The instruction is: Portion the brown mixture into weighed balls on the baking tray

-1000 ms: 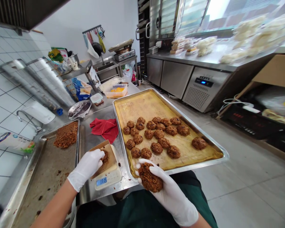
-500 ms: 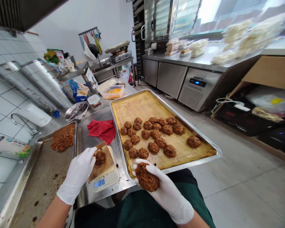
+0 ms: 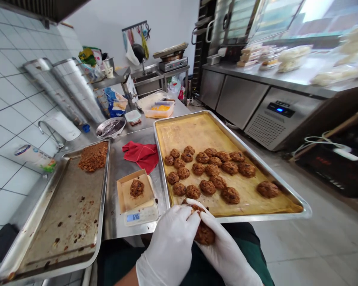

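Observation:
In white gloves, both my hands are on one lump of dark brown sticky mixture (image 3: 205, 234) above the near edge of the large tray. My right hand (image 3: 226, 250) wraps round it from the right. The fingers of my left hand (image 3: 170, 242) press together on its upper left side and partly hide it. Left of them, a kitchen scale (image 3: 144, 216) appears to read 64.6. On the scale rests an open brown paper box (image 3: 124, 196) with a smaller brown lump (image 3: 136, 188) in it. Several brown balls (image 3: 207, 187) sit on the yellow-lined tray (image 3: 191, 129).
A metal tray (image 3: 65, 198) at left holds a heap of brown mixture (image 3: 93, 156) and scattered crumbs. A red cloth (image 3: 141, 155) lies between the trays. Behind are a film-covered bowl (image 3: 111, 127) and a plastic tub (image 3: 159, 113). A steel counter (image 3: 241, 99) stands at right.
My left hand has left the box on the scale and joined my right hand on the lump. The scale reading fell from about 121.7 to 64.6. The view has swung left.

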A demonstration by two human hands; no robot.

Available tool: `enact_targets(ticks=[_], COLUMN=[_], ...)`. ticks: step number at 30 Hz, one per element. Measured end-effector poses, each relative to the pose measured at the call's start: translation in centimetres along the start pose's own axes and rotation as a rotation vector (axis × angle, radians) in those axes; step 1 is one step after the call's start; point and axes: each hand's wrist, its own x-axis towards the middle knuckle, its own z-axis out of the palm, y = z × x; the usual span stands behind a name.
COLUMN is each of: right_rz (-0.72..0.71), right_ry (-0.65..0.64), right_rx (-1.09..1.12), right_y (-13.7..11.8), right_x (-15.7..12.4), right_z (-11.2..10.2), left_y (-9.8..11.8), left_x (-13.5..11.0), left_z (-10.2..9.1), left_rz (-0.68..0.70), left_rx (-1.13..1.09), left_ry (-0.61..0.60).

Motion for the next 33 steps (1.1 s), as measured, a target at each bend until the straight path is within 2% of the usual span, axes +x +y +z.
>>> enact_targets(ticks=[8,14,21,28,33], right_rz=[0.023,0.042,0.025,-0.058,-0.125], right_ry=[-0.034,0.025,-0.070,-0.127,-0.145], right_rx=[-0.018,0.005,-0.053,-0.241,-0.399], right_y=[-0.3,-0.4,-0.7,-0.9,-0.9], right_x=[-0.6,-0.5,-0.9,-1.4,-1.4], right_z=[1.1,1.1,2.0,2.1,2.1], left_y=[0.2,-0.6,-1.4,-1.1,-0.9], left_x=[0.0,-1.1,-1.1,-1.0,-0.6], left_z=[-1.1,-2.1,-3.1,-2.5,-2.2], left_rz=[-0.129,-0.091,-0.201,-0.122,-0.146], left_rx=[-0.171,-0.209,-0.207,-0.219,-0.199], left_ry=[0.070,0.081,-0.045,-0.071,-0.092])
